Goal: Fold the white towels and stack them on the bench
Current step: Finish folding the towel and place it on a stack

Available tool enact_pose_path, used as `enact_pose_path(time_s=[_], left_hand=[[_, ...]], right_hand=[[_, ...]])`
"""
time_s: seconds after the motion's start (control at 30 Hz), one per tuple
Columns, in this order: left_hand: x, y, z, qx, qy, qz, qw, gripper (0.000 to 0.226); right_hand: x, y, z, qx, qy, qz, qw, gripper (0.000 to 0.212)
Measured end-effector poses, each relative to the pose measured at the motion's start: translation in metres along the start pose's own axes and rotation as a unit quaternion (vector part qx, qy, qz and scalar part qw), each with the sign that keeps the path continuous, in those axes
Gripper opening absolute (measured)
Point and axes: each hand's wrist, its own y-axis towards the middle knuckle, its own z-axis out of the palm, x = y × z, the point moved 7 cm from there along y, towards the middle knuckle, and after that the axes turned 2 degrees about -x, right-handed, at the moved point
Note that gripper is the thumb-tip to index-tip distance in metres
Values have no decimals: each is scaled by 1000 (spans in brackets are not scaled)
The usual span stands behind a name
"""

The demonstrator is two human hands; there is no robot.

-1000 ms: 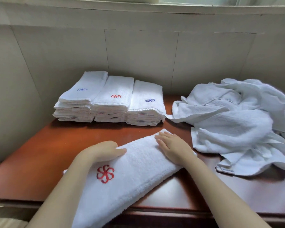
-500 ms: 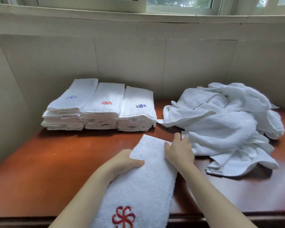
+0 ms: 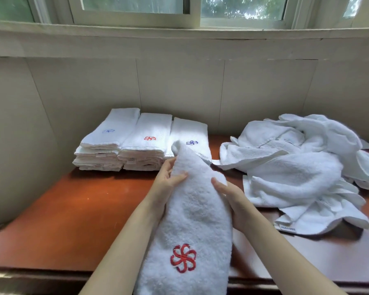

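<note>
Both the left hand (image 3: 165, 184) and right hand (image 3: 230, 201) grasp the folded towel (image 3: 192, 211) by its edges; its limp far end, drooping toward twelve o'clock, risks unfolding or knocking the stacks (image 3: 141, 143).

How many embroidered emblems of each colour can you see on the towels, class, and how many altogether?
Red emblems: 2, on the held towel and the middle stack
Blue emblems: 2, on the left stack and the right stack
Total: 4

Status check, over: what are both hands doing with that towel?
Left hand and right hand grip the folded white terry towel with red pinwheel logo, far end raised. Three folded white towel stacks behind. Path clear.
</note>
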Motion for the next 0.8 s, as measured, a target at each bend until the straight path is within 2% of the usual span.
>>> enact_pose_path(time_s=[0.07,0.2,0.37,0.43,0.57,0.67,0.8], left_hand=[[-5,0,-9,-41,19,-14,999,33],[-24,7,-35,-92,28,-9,995,36],[-61,19,-47,-62,90,18,994,55],[-76,25,-44,-38,114,29,992,62],[-111,42,-33,-11,136,63,989,61],[-140,56,-23,-3,141,103,985,60],[-173,75,-14,-10,149,150,977,63]], right_hand=[[14,4,0,-59,-6,-56,997,51],[42,15,18,-43,32,-80,995,58],[75,37,29,-110,-72,-99,986,29],[92,42,35,-120,-77,-122,982,32],[135,40,50,-107,-102,-204,968,31],[171,37,64,-92,-156,-270,946,27],[211,42,76,-102,-201,-309,924,25]])
